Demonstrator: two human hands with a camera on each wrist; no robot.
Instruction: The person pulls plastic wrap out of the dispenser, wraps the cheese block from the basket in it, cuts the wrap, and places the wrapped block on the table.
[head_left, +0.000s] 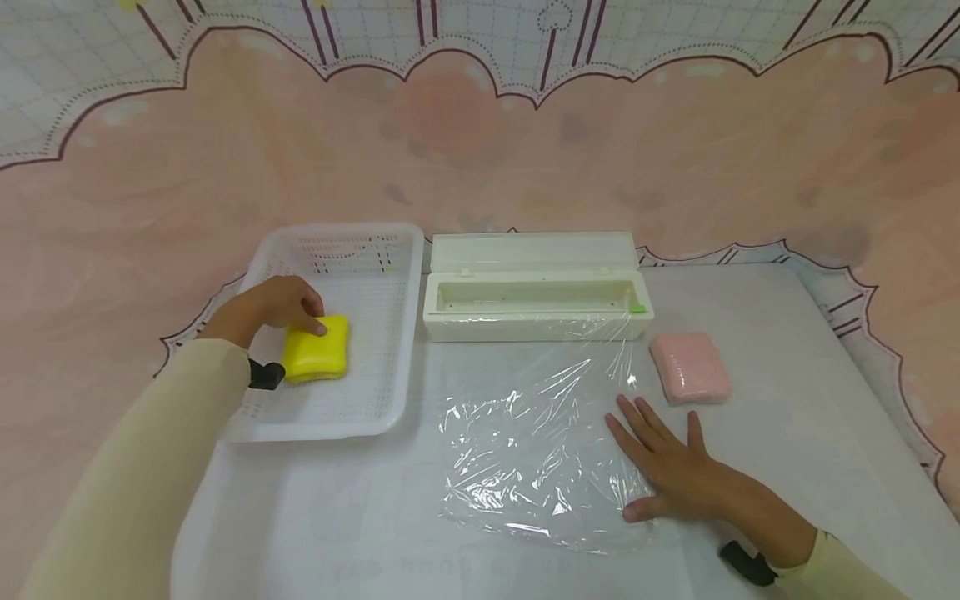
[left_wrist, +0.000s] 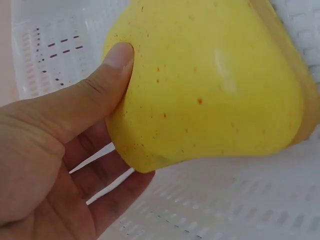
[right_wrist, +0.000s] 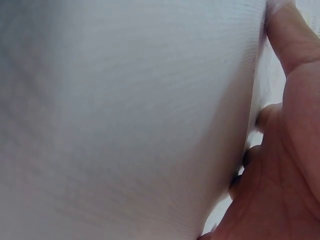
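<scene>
My left hand [head_left: 283, 302] is over the white perforated basket [head_left: 408, 358]. It pinches the edge of a soft-looking yellow block [head_left: 322, 354], thumb on top and fingers underneath. The left wrist view shows the block's [left_wrist: 210, 100] red specks and tan side. My right hand [head_left: 675, 471] lies with fingers spread on the right edge of a clear sheet of cling film [head_left: 540, 450]. That film runs down from a white cling film dispenser [head_left: 536, 329], whose lid stands raised. In the right wrist view, the hand [right_wrist: 285, 150] is beside a pale, blurred surface.
A pink block [head_left: 690, 368], shiny as if wrapped in film, lies on the table right of the dispenser. A small green piece [head_left: 637, 308] sits at the dispenser's right end. White sheeting [head_left: 337, 517] covers the table, with a patterned cloth [head_left: 480, 167] behind.
</scene>
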